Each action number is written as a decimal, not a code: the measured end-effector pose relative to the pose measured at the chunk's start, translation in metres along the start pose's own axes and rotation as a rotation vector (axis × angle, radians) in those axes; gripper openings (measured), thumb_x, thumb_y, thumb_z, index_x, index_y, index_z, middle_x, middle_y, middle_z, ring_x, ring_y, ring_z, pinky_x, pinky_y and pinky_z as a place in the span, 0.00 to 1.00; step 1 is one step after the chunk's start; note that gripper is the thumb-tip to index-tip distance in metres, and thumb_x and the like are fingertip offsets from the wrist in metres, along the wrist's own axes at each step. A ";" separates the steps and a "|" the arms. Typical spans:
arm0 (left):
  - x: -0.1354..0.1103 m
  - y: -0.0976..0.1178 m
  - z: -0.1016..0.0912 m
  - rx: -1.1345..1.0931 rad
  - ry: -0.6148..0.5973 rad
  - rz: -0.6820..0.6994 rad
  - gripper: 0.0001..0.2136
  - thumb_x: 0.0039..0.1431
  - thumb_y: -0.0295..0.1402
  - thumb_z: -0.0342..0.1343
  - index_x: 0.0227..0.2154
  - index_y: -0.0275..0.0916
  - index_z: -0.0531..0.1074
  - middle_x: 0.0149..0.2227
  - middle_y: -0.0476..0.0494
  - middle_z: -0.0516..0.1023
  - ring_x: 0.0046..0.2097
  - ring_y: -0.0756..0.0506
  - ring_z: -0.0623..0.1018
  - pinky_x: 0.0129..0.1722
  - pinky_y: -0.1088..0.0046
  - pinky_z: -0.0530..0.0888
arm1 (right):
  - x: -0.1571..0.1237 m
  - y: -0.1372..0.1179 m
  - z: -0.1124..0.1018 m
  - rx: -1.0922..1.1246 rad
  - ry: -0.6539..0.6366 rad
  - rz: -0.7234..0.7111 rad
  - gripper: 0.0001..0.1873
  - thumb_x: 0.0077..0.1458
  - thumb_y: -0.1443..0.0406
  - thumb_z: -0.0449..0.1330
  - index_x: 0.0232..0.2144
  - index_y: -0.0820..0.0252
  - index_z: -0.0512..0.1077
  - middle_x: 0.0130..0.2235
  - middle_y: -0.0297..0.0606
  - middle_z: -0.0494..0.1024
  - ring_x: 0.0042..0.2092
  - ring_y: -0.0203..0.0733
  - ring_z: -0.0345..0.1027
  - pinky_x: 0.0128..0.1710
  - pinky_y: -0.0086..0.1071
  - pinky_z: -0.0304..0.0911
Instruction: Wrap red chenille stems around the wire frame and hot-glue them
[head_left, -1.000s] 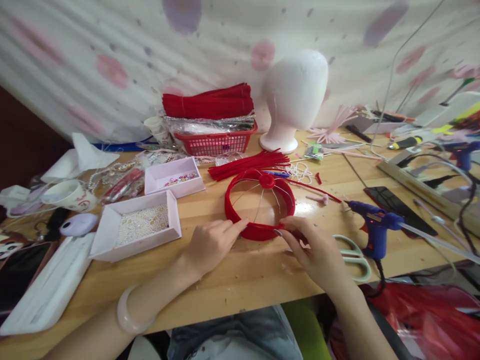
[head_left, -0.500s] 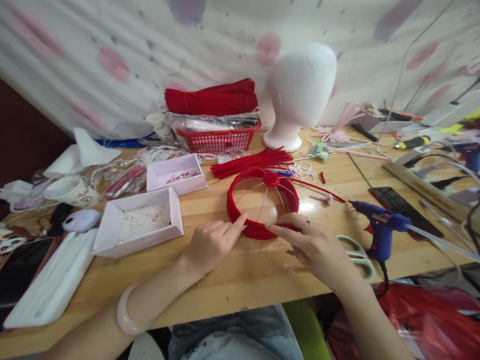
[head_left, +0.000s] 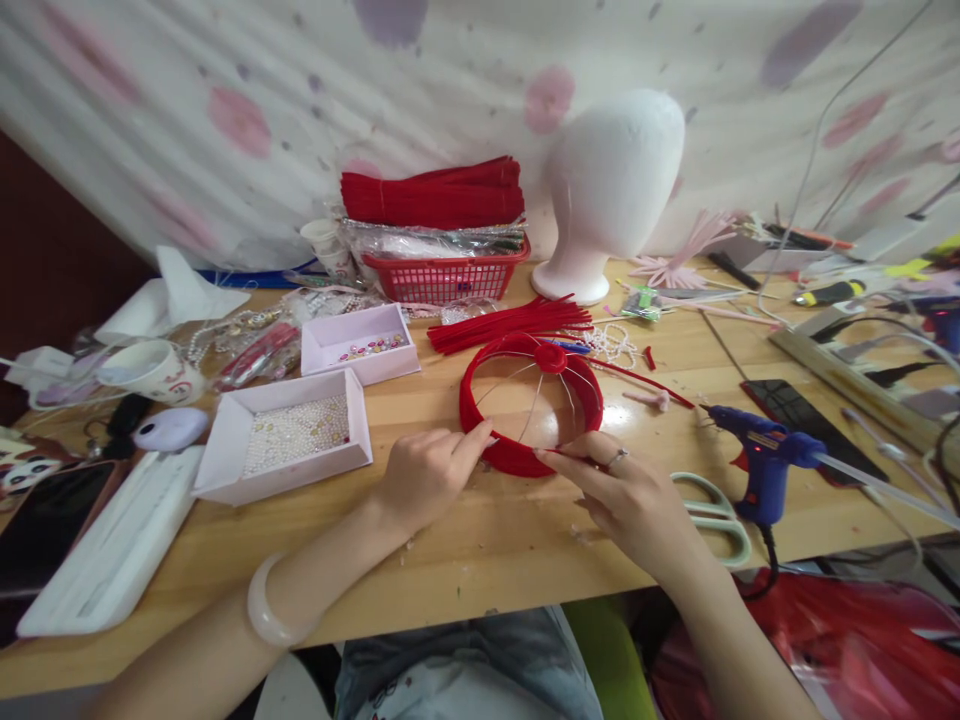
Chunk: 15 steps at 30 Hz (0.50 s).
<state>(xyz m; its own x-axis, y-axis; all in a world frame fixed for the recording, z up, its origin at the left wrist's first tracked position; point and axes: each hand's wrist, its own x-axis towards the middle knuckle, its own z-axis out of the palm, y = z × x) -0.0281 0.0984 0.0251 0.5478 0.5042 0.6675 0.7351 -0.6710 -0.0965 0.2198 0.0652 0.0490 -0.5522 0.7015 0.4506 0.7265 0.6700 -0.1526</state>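
Observation:
A round red fuzzy frame [head_left: 469, 400], with thin wires running from its rim to a small red coil [head_left: 551, 358], rests on the wooden table in front of me. My left hand [head_left: 431, 470] pinches the near rim at its left side, thumb and index finger on the band. On the right part of that same rim, my right hand [head_left: 615, 480], wearing a ring, grips with thumb and fingertips. One red pipe cleaner [head_left: 649, 381] sticks out to the right from the frame. A loose bundle of red pipe cleaners [head_left: 510, 325] lies just behind it.
White boxes of pearl beads [head_left: 300, 436] and gems [head_left: 361, 345] stand left. A red basket [head_left: 448, 280] and a white foam head [head_left: 619, 180] are at the back. Right are a blue glue gun [head_left: 765, 450], green-handled scissors [head_left: 716, 520] and a phone [head_left: 806, 425].
The whole view has shifted slightly, so things appear a little further right. Both hands keep their hold on the frame's near rim, with only small finger movements.

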 end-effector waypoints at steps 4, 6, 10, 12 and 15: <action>0.002 0.000 -0.001 0.010 0.003 -0.036 0.12 0.71 0.32 0.49 0.42 0.36 0.78 0.20 0.50 0.78 0.21 0.50 0.76 0.18 0.74 0.63 | -0.003 -0.001 0.003 0.007 0.023 0.008 0.26 0.56 0.78 0.47 0.49 0.56 0.76 0.37 0.43 0.78 0.34 0.40 0.73 0.30 0.30 0.67; 0.003 -0.003 -0.002 -0.013 -0.002 -0.012 0.12 0.71 0.31 0.48 0.42 0.36 0.78 0.20 0.50 0.78 0.21 0.50 0.76 0.18 0.74 0.64 | -0.004 0.000 0.004 0.016 0.036 0.008 0.26 0.56 0.78 0.47 0.49 0.58 0.76 0.38 0.43 0.78 0.34 0.40 0.73 0.29 0.30 0.67; 0.002 -0.012 -0.002 -0.078 -0.053 0.046 0.14 0.69 0.24 0.46 0.45 0.37 0.77 0.23 0.50 0.80 0.23 0.50 0.77 0.19 0.75 0.66 | -0.004 0.001 0.005 0.044 0.046 0.003 0.27 0.54 0.79 0.48 0.49 0.57 0.76 0.38 0.42 0.77 0.36 0.40 0.73 0.32 0.30 0.69; 0.000 -0.015 0.000 -0.078 -0.089 0.019 0.14 0.68 0.23 0.47 0.47 0.38 0.76 0.26 0.50 0.82 0.24 0.50 0.78 0.19 0.76 0.67 | -0.004 0.002 0.005 0.051 0.046 0.003 0.27 0.54 0.79 0.48 0.49 0.57 0.76 0.38 0.43 0.78 0.36 0.40 0.74 0.32 0.31 0.69; -0.001 -0.017 0.001 -0.078 -0.125 -0.008 0.15 0.67 0.22 0.48 0.50 0.39 0.76 0.28 0.49 0.83 0.25 0.49 0.79 0.19 0.77 0.67 | -0.003 0.001 0.006 0.060 0.056 0.013 0.28 0.53 0.79 0.48 0.49 0.57 0.77 0.39 0.44 0.78 0.37 0.41 0.74 0.32 0.32 0.70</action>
<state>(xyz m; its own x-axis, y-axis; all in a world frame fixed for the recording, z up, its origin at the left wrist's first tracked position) -0.0406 0.1095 0.0254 0.5912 0.5702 0.5704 0.7092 -0.7043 -0.0310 0.2199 0.0653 0.0416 -0.5181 0.6963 0.4968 0.7066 0.6757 -0.2102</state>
